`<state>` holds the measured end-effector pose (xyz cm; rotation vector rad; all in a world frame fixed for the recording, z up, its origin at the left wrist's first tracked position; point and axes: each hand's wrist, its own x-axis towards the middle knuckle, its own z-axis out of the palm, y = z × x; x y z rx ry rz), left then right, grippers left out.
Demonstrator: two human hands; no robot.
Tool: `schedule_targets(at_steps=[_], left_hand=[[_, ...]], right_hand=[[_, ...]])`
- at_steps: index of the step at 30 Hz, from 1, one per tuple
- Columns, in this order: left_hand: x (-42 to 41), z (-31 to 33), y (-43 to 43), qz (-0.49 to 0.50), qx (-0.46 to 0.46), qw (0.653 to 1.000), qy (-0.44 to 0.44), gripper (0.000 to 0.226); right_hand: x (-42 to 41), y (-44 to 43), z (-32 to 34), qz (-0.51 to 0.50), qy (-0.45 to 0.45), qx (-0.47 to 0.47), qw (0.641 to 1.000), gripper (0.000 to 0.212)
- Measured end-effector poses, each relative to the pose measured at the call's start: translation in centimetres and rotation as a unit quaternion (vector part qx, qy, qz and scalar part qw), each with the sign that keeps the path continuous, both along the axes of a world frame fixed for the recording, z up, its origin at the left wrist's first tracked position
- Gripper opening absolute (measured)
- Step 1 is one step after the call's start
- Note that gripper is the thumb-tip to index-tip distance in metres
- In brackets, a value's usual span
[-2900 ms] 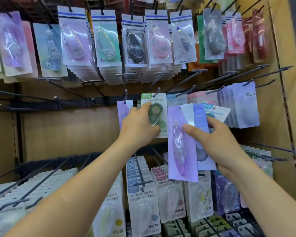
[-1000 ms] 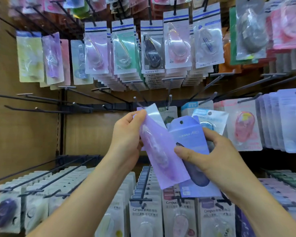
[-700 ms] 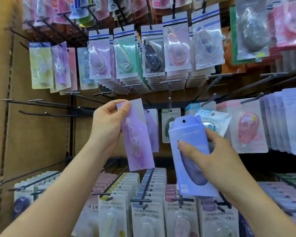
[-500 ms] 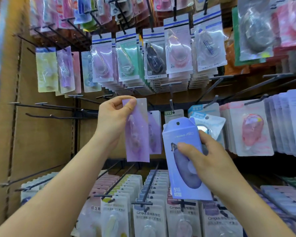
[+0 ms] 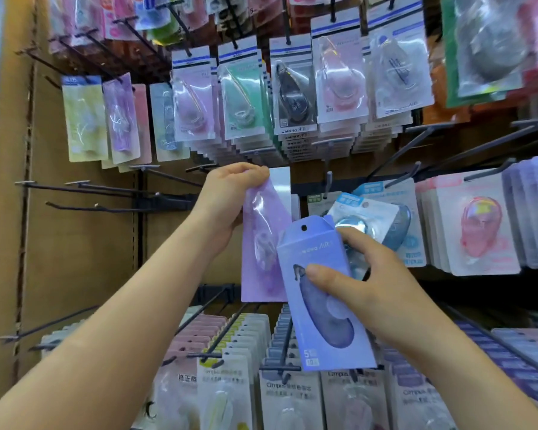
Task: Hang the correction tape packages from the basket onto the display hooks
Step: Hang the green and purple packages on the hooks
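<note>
While stocked cards fill most of the rack, three correction tape packages are not yet on any display hook (image 5: 327, 184). The left hand (image 5: 227, 197) pinches the top of a lilac package (image 5: 261, 243), raised before the middle row. The right hand (image 5: 367, 287) grips a violet boxed package (image 5: 320, 321) with a light-blue blister package (image 5: 373, 218) behind it. No basket shows, so the remainder is unknown.

Head-worn view, close, facing display hooks (image 5: 100, 208)
</note>
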<state>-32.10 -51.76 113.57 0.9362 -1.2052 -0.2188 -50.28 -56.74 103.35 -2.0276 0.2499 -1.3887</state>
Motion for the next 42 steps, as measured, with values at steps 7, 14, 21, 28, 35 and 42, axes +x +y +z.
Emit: schedule_targets(at_steps=[7,14,21,28,35,42], left_hand=[[0.3,-1.0,-0.5,0.021,-0.012,0.999,-0.041,0.025],[1.8,-3.3,-1.7,-0.080,0.023,0.997,0.009,0.030],[3.8,-5.0,-1.2,-0.123,0.011,0.987,-0.104,0.063],[6.2,-5.6,-5.9,0.052,-0.034,0.963,-0.261,0.072],[8.1,-3.9,-11.4,0.122,0.054,0.933,-0.336,0.053],[8.2,-4.3,-12.1,0.096,0.092,0.912,-0.388,0.052]], right_hand=[[1.3,-0.2,0.4,0.019,-0.016,0.030,0.999,0.018],[2.9,-0.7,0.2,-0.033,-0.021,0.050,0.998,0.018],[2.0,-1.5,0.2,-0.085,-0.046,0.048,0.994,0.017],[1.9,-2.4,-0.1,-0.162,-0.034,0.025,0.986,0.019],[2.1,-2.4,0.0,-0.149,-0.048,0.019,0.988,0.030],[2.0,-2.2,-0.2,-0.076,-0.090,0.055,0.992,0.034]])
